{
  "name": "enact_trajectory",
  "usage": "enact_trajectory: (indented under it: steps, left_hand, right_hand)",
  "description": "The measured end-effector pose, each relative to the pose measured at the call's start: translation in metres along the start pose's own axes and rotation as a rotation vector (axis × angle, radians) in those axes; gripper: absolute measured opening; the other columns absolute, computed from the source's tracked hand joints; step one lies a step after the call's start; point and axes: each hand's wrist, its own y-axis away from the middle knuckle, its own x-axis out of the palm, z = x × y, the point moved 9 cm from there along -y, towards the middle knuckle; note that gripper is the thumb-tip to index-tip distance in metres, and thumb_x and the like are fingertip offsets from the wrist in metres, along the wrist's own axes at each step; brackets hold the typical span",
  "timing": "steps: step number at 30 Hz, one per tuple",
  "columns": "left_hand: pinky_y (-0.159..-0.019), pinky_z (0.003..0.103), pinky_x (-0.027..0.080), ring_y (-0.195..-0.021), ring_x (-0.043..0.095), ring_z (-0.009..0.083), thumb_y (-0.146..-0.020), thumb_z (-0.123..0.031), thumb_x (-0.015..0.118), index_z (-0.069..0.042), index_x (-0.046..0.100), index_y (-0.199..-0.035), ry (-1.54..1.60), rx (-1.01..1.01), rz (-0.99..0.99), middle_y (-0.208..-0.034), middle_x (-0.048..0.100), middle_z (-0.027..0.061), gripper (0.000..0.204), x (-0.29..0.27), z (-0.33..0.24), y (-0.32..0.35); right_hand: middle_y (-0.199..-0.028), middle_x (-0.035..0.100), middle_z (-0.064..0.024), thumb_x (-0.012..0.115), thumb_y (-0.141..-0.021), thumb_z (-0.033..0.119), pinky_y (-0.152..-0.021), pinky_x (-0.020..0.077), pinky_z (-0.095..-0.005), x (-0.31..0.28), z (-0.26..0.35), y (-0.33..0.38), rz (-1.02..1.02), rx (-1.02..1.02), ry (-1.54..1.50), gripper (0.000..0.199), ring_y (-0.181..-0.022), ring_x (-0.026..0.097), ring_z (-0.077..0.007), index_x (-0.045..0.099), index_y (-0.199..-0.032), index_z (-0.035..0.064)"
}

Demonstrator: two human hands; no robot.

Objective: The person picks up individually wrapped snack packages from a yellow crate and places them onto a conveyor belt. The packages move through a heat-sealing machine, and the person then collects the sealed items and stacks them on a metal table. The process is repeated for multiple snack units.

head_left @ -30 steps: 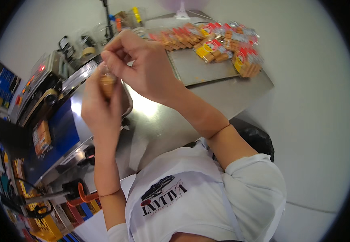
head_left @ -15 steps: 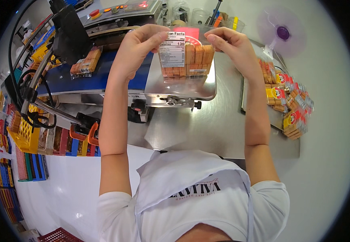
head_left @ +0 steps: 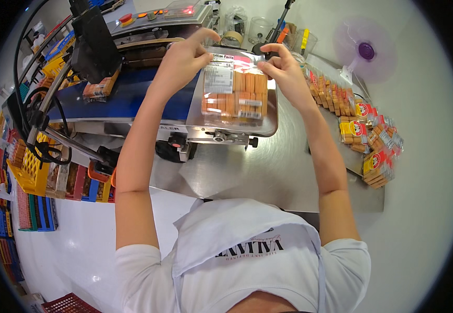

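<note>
A clear packet of orange-brown stick biscuits (head_left: pixel 250 86) with a white label lies face up on a steel plate (head_left: pixel 269 112) at the end of the machine's blue belt. My left hand (head_left: pixel 187 60) is at its upper left corner, thumb and bent fingers at the film and the index finger stretched out above. At the upper right corner, my right hand (head_left: pixel 285 73) has thumb and index finger on the film's edge, a small gap showing between their tips. How firmly either hand grips is hard to make out.
Another packet (head_left: pixel 101 87) rests on the blue belt (head_left: pixel 135 96), left of a black arm (head_left: pixel 93 49). Several filled packets (head_left: pixel 364 130) are piled at the right. Cups (head_left: pixel 260 28) and a tape roll (head_left: pixel 231 39) stand behind. A fan (head_left: pixel 365 50) is at the back right.
The packet has gone from tilted up between my hands to lying flatter on the steel plate. My left index finger has lifted away. The packet on the belt has shifted left.
</note>
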Motion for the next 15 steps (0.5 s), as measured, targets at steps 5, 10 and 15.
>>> enact_trajectory:
  steps: [5,10,15]
  left_hand:
    - [-0.063,0.030,0.044,-0.066,0.058,0.0233,-0.072,-0.009,0.055,-0.008,0.060,-0.088,-0.365,-0.006,0.075,-0.069,0.059,0.0111,0.017,0.029,0.035,-0.027]
    - [-0.067,0.035,0.045,-0.078,0.057,0.0258,-0.071,-0.011,0.057,-0.009,0.063,-0.084,-0.554,-0.014,0.141,-0.079,0.060,0.0086,0.014,0.043,0.055,-0.040]
    - [-0.068,0.036,0.045,-0.083,0.054,0.0240,-0.071,-0.006,0.054,-0.010,0.064,-0.083,-0.692,0.067,0.156,-0.085,0.058,0.0071,0.016,0.044,0.046,-0.035]
  right_hand:
    - [-0.065,0.055,-0.0016,0.051,-0.076,0.010,-0.053,0.0420,-0.0217,0.020,-0.032,-0.036,0.246,0.152,0.390,0.018,-0.055,0.049,-0.0063,0.060,-0.090,0.0020]
    - [-0.076,0.061,-0.0094,0.049,-0.071,0.007,-0.061,0.0467,-0.0285,0.036,-0.030,-0.061,0.335,-0.073,0.880,0.022,-0.064,0.058,-0.0181,0.064,-0.087,0.0101]
    - [-0.077,0.061,-0.0093,0.047,-0.071,0.008,-0.065,0.0468,-0.0343,0.055,-0.015,-0.065,0.387,-0.186,1.269,0.025,-0.074,0.058,-0.0250,0.065,-0.084,0.0197]
